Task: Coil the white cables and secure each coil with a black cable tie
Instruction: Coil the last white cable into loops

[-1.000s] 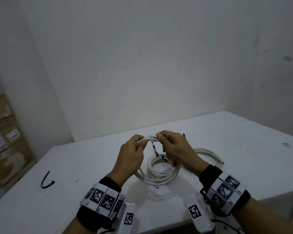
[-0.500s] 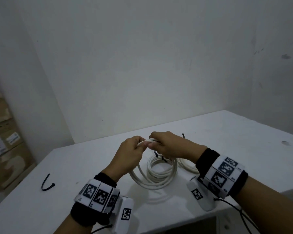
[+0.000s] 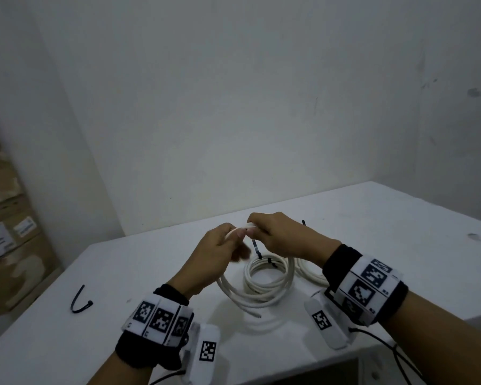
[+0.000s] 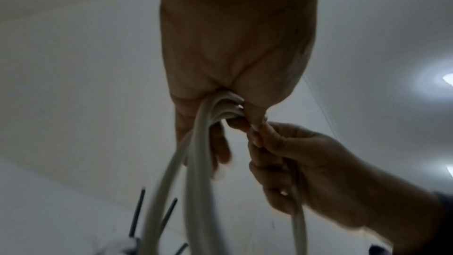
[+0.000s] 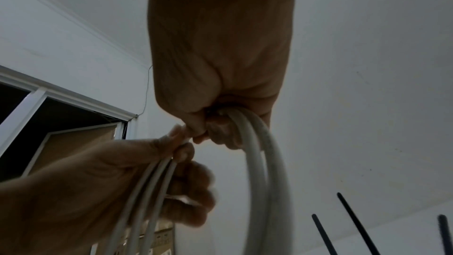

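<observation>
Over table centre, both hands work one bundle. Going L to R:

Far L, ~8 o'clock from the hands: spare black tie point(image 3: 81, 301) lying bent on the table point(image 3: 400, 232), well apart from everything. Prob. parked there for a later coil. Boxes point(image 3: 9, 218) stacked off the table's L edge.

L hand point(image 3: 215, 252): fingers curled round the top of the white cable coil point(image 3: 261, 290), thumb pressing strands together. L wrist cam shows several strands point(image 4: 196, 152) fanning down out of the fist, so the grip is there to keep loops stacked, not to carry weight. Coil's lower arc looks to rest on the table at 6 o'clock of the hands.

Between hands: a black tie point(image 3: 256, 248) hangs from the bundle top, tail pointing to 6. Can't tell if it's looped or locked yet; knuckles hide the head.

R hand point(image 3: 281, 236): fingers clamped on the same bundle, touching L fingertips. R wrist cam shows two strands point(image 5: 264, 172) leaving the fist. Judging by the pinch, it's steadying the strands to feed or pull the tie.

Inside the big loop sits a smaller coil w/ a dark band point(image 3: 274, 264) – likely one already tied. More cable point(image 3: 308, 273) runs out at 4 o'clock under the R wrist. Another tie tip point(image 3: 303, 223) sticks up behind the R hand.

Est.: mid-task, tie step on this coil.
</observation>
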`<state>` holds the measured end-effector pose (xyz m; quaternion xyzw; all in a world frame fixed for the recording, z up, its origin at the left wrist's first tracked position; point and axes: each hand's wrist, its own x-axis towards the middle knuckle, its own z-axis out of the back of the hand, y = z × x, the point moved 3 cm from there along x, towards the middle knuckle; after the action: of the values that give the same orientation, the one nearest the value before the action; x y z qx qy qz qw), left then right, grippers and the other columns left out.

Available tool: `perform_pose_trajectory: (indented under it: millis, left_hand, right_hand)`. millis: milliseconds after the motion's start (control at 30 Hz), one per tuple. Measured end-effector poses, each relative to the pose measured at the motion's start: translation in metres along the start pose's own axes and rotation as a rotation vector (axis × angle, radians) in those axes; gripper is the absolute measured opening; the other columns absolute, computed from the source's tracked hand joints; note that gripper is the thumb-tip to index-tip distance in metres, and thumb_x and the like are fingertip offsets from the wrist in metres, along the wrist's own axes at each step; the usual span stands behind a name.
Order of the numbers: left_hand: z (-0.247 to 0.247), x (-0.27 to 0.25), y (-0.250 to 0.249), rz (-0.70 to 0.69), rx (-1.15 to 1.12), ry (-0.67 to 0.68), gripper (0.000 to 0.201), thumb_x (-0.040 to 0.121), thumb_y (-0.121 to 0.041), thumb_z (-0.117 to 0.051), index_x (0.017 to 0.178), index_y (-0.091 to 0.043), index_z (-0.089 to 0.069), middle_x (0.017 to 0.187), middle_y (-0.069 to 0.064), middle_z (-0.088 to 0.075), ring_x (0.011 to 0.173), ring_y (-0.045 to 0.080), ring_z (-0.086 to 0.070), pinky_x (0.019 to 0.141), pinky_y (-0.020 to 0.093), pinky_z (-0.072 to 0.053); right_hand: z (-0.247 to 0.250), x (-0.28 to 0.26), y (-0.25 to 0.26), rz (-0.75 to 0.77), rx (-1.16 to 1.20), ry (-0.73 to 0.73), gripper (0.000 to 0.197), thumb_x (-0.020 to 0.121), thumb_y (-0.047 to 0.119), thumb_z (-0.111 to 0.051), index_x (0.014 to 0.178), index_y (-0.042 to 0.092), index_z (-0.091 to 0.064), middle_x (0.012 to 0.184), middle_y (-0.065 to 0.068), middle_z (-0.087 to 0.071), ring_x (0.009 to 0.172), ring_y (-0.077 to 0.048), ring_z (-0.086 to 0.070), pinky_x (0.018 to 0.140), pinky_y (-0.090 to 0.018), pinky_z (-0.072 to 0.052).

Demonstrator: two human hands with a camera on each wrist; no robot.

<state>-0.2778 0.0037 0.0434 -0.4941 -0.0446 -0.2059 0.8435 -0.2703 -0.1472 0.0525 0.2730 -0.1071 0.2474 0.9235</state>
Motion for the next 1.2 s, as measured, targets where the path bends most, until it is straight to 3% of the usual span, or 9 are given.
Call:
perform_pose_trajectory:
  millis: [33, 133, 333, 400, 500, 600, 700, 900, 1200]
  left_hand:
    - [-0.002, -0.002, 0.001, 0.049, -0.194, 0.033, 0.032, 0.095, -0.035, -0.049, 0.084, -0.005, -0.053, 0.057, 0.001, -0.051, 0.05, 0.018, -0.05, 0.053, 0.032, -0.046]
    - [-0.001, -0.003, 0.002, 0.107, -0.437, -0.022, 0.034, 0.094, -0.037, -0.05, 0.081, -0.005, -0.052, 0.049, -0.004, -0.025, 0.04, 0.01, -0.021, 0.04, 0.019, -0.022]
    - [0.007, 0.004, 0.005, 0.098, -0.575, -0.252, 0.031, 0.096, -0.03, -0.051, 0.073, -0.01, -0.049, 0.043, -0.006, -0.027, 0.034, 0.008, -0.018, 0.038, 0.014, -0.016]
    - [0.018, 0.009, 0.011, 0.11, -0.72, -0.359, 0.032, 0.097, -0.031, -0.049, 0.071, -0.013, -0.045, 0.04, -0.008, -0.026, 0.031, 0.006, -0.019, 0.036, 0.011, -0.016]
    - [0.037, 0.017, 0.022, 0.143, -0.955, -0.495, 0.036, 0.099, -0.034, -0.045, 0.068, -0.016, -0.042, 0.038, -0.009, -0.023, 0.029, 0.004, -0.017, 0.033, 0.011, -0.015]
    - [0.047, 0.019, 0.029, 0.146, -1.063, -0.566, 0.039, 0.099, -0.038, -0.043, 0.067, -0.017, -0.041, 0.037, -0.009, -0.022, 0.028, 0.005, -0.018, 0.03, 0.013, -0.017]
    - [0.044, 0.019, 0.03, 0.145, -1.109, -0.579, 0.041, 0.1, -0.039, -0.04, 0.066, -0.018, -0.039, 0.036, -0.009, -0.022, 0.028, 0.005, -0.018, 0.03, 0.014, -0.017]
    - [0.026, 0.013, 0.032, 0.207, -1.177, -0.549, 0.041, 0.101, -0.037, -0.038, 0.066, -0.017, -0.038, 0.036, -0.008, -0.021, 0.027, 0.006, -0.018, 0.03, 0.014, -0.017]
    - [0.015, 0.01, 0.032, 0.234, -1.171, -0.41, 0.039, 0.1, -0.038, -0.039, 0.069, -0.015, -0.04, 0.037, -0.008, -0.023, 0.027, 0.006, -0.019, 0.03, 0.015, -0.018]
  right_hand:
    - [0.001, 0.001, 0.001, 0.01, -0.011, -0.002, 0.024, 0.099, 0.031, -0.042, 0.097, 0.01, -0.054, 0.077, -0.001, -0.053, 0.074, -0.02, -0.048, 0.063, -0.03, -0.035]
    - [0.003, 0.006, 0.006, 0.046, -0.008, -0.022, 0.019, 0.098, 0.029, -0.044, 0.091, 0.013, -0.052, 0.068, 0.002, -0.05, 0.07, -0.021, -0.048, 0.061, -0.032, -0.035]
    - [0.002, 0.008, 0.005, 0.013, -0.098, -0.201, 0.036, 0.093, 0.041, -0.051, 0.12, 0.018, -0.051, 0.1, 0.0, -0.053, 0.089, -0.018, -0.053, 0.075, -0.031, -0.041]
    - [0.001, -0.003, -0.002, -0.063, 0.04, -0.387, 0.035, 0.09, 0.042, -0.055, 0.118, 0.023, -0.051, 0.099, 0.003, -0.055, 0.086, -0.012, -0.055, 0.075, -0.03, -0.043]
    - [-0.013, -0.025, -0.017, -0.217, 0.334, -0.587, 0.014, 0.089, 0.034, -0.059, 0.091, 0.021, -0.051, 0.069, 0.008, -0.057, 0.058, -0.001, -0.053, 0.058, -0.024, -0.042]
    - [-0.049, -0.038, -0.018, -0.33, 0.744, -0.342, 0.017, 0.091, 0.028, -0.059, 0.085, 0.013, -0.053, 0.068, -0.005, -0.064, 0.05, -0.013, -0.058, 0.042, -0.024, -0.045]
    - [-0.073, -0.042, -0.004, -0.315, 1.079, -0.249, 0.013, 0.093, 0.022, -0.056, 0.09, 0.009, -0.054, 0.08, -0.011, -0.068, 0.059, -0.018, -0.064, 0.043, -0.023, -0.047]
    - [-0.077, -0.034, 0.016, -0.228, 1.185, -0.461, 0.012, 0.096, 0.014, -0.051, 0.092, 0.005, -0.057, 0.084, -0.009, -0.07, 0.071, -0.02, -0.067, 0.053, -0.029, -0.053]
    - [-0.08, -0.026, 0.015, -0.41, 1.611, -0.472, 0.014, 0.093, 0.004, -0.051, 0.086, 0.008, -0.063, 0.074, -0.009, -0.062, 0.056, -0.013, -0.056, 0.049, -0.022, -0.046]
